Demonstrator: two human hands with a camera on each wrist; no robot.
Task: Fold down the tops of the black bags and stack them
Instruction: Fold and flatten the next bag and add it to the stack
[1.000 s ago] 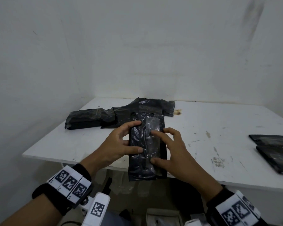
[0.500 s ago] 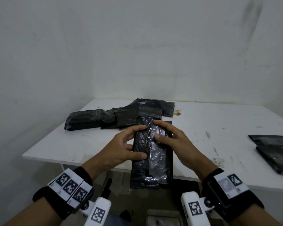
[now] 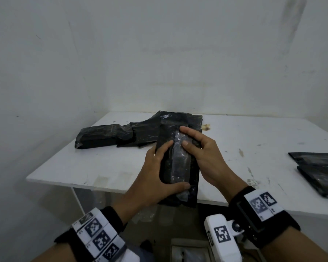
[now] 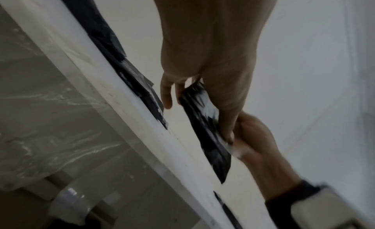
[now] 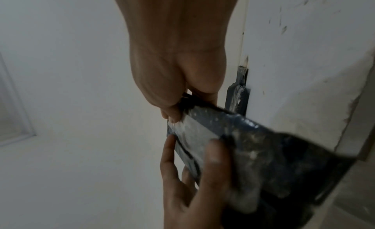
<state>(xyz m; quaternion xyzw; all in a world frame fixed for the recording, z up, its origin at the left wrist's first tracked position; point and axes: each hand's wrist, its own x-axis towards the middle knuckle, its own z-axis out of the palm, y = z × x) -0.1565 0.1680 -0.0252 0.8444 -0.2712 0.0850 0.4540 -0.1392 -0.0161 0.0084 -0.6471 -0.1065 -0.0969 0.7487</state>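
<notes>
A long black glossy bag (image 3: 180, 167) is held between both hands above the table's near edge, its lower end past the edge. My left hand (image 3: 159, 176) grips its left side, thumb across the lower front and fingers curled over the upper left. My right hand (image 3: 197, 148) holds its top right, fingers curled over the upper edge. The right wrist view shows the bag (image 5: 253, 144) pinched at its top, and the left wrist view shows the bag (image 4: 205, 125) edge-on between both hands. Behind it on the table lies a loose heap of black bags (image 3: 136, 133).
The white table (image 3: 110, 167) stands in a corner of white walls. Two flat black bags (image 3: 318, 171) lie stacked at its right edge. Below the near edge are clear plastic wrapping (image 4: 40, 120) and other items.
The bag has been lifted and drawn nearer. My right hand moved from the bag's middle up to its top edge, and my left hand shifted round its left side.
</notes>
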